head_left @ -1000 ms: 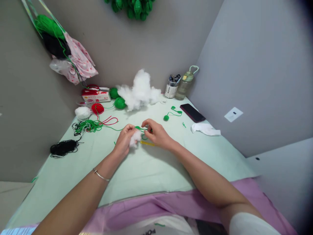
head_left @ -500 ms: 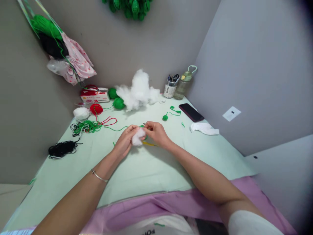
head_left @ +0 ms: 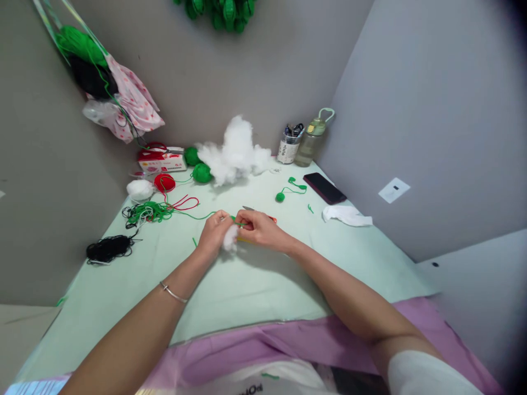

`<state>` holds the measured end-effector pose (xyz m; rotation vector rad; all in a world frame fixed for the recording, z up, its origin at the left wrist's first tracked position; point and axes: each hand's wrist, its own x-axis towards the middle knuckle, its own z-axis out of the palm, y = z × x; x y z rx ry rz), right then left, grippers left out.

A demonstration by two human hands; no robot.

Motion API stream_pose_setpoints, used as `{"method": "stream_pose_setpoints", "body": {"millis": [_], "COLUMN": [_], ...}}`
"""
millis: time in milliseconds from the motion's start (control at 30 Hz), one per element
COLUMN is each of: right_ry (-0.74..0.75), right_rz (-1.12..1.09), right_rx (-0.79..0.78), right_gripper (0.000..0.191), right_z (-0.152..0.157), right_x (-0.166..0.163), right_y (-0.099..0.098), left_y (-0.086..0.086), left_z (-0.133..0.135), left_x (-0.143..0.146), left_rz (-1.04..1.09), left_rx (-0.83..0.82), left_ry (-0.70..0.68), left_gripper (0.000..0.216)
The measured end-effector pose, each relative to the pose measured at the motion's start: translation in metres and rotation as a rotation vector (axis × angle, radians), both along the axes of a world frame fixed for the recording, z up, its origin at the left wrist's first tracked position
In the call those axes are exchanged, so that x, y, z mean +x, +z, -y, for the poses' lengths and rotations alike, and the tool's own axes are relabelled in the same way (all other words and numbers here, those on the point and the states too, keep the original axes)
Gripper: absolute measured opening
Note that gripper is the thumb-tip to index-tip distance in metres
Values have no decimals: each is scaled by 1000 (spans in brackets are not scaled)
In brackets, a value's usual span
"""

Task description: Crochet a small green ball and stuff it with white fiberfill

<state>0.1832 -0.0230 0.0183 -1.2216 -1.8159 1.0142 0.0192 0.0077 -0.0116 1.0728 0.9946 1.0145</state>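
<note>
My left hand (head_left: 214, 234) and my right hand (head_left: 260, 229) are close together over the middle of the table, fingers pinched. Between them hangs a tuft of white stuffing (head_left: 230, 239), gripped by my left hand. Some green yarn (head_left: 234, 218) shows at the fingertips and runs over my right fingers, which are closed on it; whether it is part of a small piece is hidden. A yellow stick-like tool (head_left: 244, 240) shows beneath my right hand. Just behind that hand lies a pointed metal blade (head_left: 249, 208), with an orange part at its right.
A heap of white stuffing (head_left: 236, 153) stands at the back beside green yarn balls (head_left: 202, 173). Tangled green yarn (head_left: 150, 212), a red ball (head_left: 164, 182) and black yarn (head_left: 109, 249) lie left. Right are a phone (head_left: 324, 188), a bottle (head_left: 309, 144) and white cloth (head_left: 346, 215).
My right hand has come down and closer to my left. The stuffing tuft shows less and hangs lower between the hands. More of the blade and its orange part is uncovered.
</note>
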Motion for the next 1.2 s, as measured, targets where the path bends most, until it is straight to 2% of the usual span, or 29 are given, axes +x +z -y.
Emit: {"method": "stream_pose_setpoints", "body": {"millis": [133, 267, 367, 567, 700, 867, 967, 1067, 1200], "right_ry": [-122, -253, -291, -286, -273, -136, -74, -91, -164], "right_rz": [31, 24, 0, 13, 59, 67, 25, -26, -53], "right_rx": [53, 48, 33, 30, 44, 76, 54, 10, -27], "right_gripper": [13, 13, 19, 15, 14, 11, 20, 34, 35], "right_z": [-3, -9, -13, -16, -12, 0, 2, -3, -9], "right_x": [-2, 1, 6, 9, 7, -1, -6, -6, -3], "right_y": [-7, -14, -18, -25, -22, -9, -6, -8, -13], "left_y": [6, 12, 13, 8, 4, -2, -5, -5, -2], "left_z": [4, 6, 5, 4, 3, 3, 5, 7, 9], "left_x": [0, -1, -2, -2, -1, 0, 2, 3, 1], "left_rz": [67, 143, 161, 105, 43, -24, -40, -36, -11], "left_rx": [-61, -49, -31, 0, 56, 184, 251, 268, 230], "left_ry": [-82, -89, -84, -71, -51, 64, 129, 96, 0], "left_gripper": [32, 35, 39, 46, 40, 28, 29, 27, 26]}}
